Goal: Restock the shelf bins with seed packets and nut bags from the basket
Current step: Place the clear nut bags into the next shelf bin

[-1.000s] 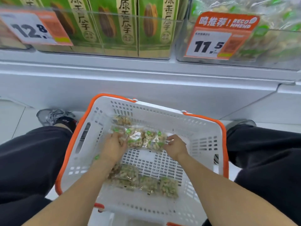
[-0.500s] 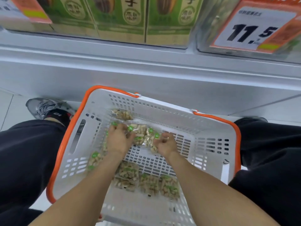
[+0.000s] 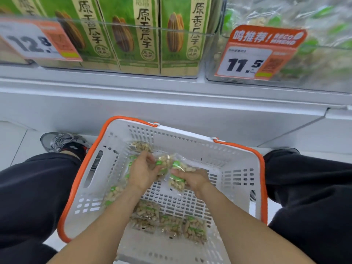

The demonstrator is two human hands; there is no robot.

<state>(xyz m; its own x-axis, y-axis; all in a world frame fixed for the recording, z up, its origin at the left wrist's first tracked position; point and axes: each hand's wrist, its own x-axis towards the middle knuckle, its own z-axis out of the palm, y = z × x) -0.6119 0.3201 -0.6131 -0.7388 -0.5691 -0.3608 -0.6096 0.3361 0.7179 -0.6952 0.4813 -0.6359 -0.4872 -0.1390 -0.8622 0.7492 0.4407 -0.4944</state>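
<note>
A white basket with an orange rim [image 3: 240,149] stands on the floor between my knees. Both hands are inside it, bunching clear nut bags with green labels. My left hand [image 3: 142,174] grips a nut bag [image 3: 163,164]. My right hand [image 3: 192,179] grips another nut bag [image 3: 178,182] right beside it. More nut bags [image 3: 171,223] lie on the basket floor near me, one [image 3: 113,195] leans on the left wall and one [image 3: 142,146] lies at the far side. Above, green seed packets [image 3: 137,35] fill a clear shelf bin, and nut bags [image 3: 314,44] fill the bin to its right.
A white shelf ledge [image 3: 171,88] juts out above the basket. Price tags 12.8 [image 3: 36,41] and 11.5 [image 3: 253,58] hang on the bin fronts. My dark-trousered legs flank the basket, with a grey shoe [image 3: 61,141] at the left.
My hands have drawn together, gathering the spread nut bags into a bunch and lifting them slightly. The camera dipped and then tilted back up toward the shelf.
</note>
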